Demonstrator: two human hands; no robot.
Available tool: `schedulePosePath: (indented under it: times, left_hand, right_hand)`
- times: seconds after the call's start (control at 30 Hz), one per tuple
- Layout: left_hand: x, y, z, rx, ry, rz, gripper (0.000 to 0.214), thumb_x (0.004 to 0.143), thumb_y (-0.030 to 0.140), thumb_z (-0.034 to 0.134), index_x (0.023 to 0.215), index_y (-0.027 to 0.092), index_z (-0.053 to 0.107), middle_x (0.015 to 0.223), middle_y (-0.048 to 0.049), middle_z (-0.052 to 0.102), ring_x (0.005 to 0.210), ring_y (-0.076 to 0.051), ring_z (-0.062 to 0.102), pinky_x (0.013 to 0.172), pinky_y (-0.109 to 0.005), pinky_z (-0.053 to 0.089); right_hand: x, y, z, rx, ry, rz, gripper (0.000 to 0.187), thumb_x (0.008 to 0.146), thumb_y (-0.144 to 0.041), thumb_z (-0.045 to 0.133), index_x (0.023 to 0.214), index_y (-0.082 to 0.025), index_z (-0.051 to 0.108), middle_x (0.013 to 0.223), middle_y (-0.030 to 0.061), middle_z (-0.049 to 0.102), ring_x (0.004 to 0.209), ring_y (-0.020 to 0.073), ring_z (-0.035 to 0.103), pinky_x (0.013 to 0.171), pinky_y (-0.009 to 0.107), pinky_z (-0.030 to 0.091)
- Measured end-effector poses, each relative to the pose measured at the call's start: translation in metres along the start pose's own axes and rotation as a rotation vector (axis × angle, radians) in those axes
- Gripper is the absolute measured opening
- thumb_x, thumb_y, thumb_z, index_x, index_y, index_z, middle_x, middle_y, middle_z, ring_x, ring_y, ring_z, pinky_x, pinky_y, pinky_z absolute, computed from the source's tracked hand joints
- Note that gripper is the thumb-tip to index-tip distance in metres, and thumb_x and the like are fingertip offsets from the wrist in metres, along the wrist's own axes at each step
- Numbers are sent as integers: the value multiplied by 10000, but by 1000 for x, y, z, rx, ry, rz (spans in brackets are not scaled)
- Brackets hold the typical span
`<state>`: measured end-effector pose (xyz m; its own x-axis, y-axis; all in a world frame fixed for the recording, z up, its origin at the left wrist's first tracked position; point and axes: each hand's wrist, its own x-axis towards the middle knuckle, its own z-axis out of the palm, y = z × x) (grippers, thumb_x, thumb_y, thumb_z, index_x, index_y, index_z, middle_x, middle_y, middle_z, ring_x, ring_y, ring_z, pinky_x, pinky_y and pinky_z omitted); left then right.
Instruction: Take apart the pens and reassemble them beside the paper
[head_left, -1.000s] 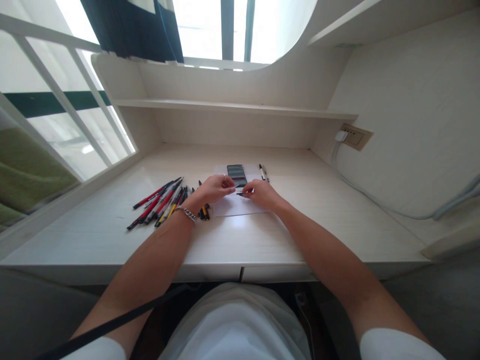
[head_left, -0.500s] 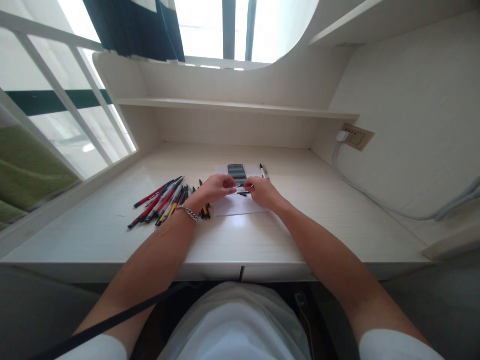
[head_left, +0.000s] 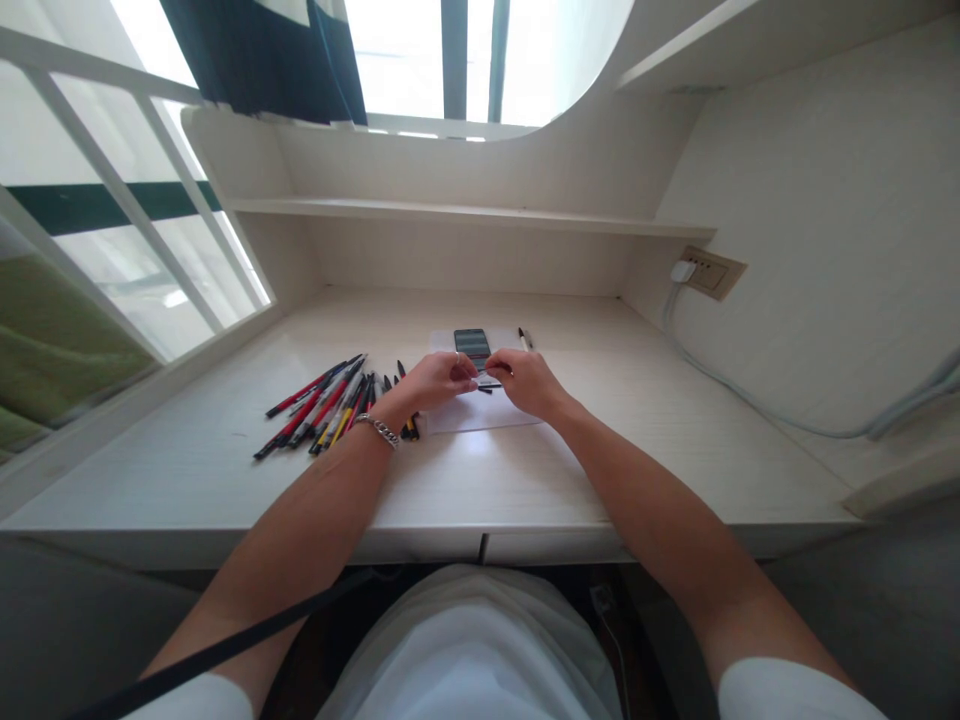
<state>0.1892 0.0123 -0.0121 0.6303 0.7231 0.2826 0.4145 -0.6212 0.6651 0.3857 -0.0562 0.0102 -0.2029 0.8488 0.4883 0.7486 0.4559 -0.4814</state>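
My left hand and my right hand meet over a white sheet of paper on the desk, fingers pinched on a thin dark pen held between them. A second small dark piece lies on the paper just below the fingertips. A bracelet circles my left wrist. Just behind the hands lies a black phone. Left of my left hand is a heap of several red, black and yellow pens.
A single pen lies right of the phone. The white desk has a shelf above it, a window rail on the left and a wall socket with a plugged cable trailing down on the right.
Both hands have closed in on each other, bringing the pen parts together. My right hand shifted slightly up and left.
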Motion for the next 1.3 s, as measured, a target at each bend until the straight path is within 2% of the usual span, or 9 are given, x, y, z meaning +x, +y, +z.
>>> schedulePosePath:
  times: [0.3,0.47,0.7,0.97,1.1,1.3]
  left_hand:
    - [1,0,2,-44,2,20,264,753,381,697,904,165,689,836,-62,724,730,-152,655,653,-250,495]
    - [0,7,0,-109,45,-17,277,741,374,700,901,150,665,800,-63,713,701,-154,644,636,-262,491]
    - [-1,16,-5,-216,101,-47,293,748,382,696,893,139,621,738,-58,686,666,-154,643,577,-252,480]
    - [-1,16,-3,-285,64,-105,313,768,390,699,935,153,581,774,-72,687,686,-170,670,555,-257,503]
    - [-2,14,-4,-247,64,-104,311,777,396,678,955,154,598,776,-73,695,683,-169,662,572,-263,500]
    - [-3,12,-6,-11,87,-78,271,775,358,656,965,166,676,825,-72,719,742,-176,661,664,-279,497]
  right_hand:
    - [-1,-2,0,103,1,-6,151,868,-246,604,906,-192,739,838,20,722,744,131,597,725,256,416]
    - [2,4,0,60,36,43,202,896,-287,571,967,-192,735,851,31,725,744,138,602,702,256,412]
    - [2,18,9,-189,-186,114,140,819,-234,625,835,-213,762,881,50,731,798,178,624,709,274,411]
    - [-2,15,19,-277,-269,152,144,813,-271,622,827,-233,761,900,64,739,829,205,636,702,284,411]
    - [0,14,14,-242,-229,132,154,818,-232,595,831,-224,748,904,59,734,836,195,631,727,284,424]
    - [2,8,-6,-68,13,90,162,851,-221,570,889,-191,725,846,37,726,759,156,621,731,274,439]
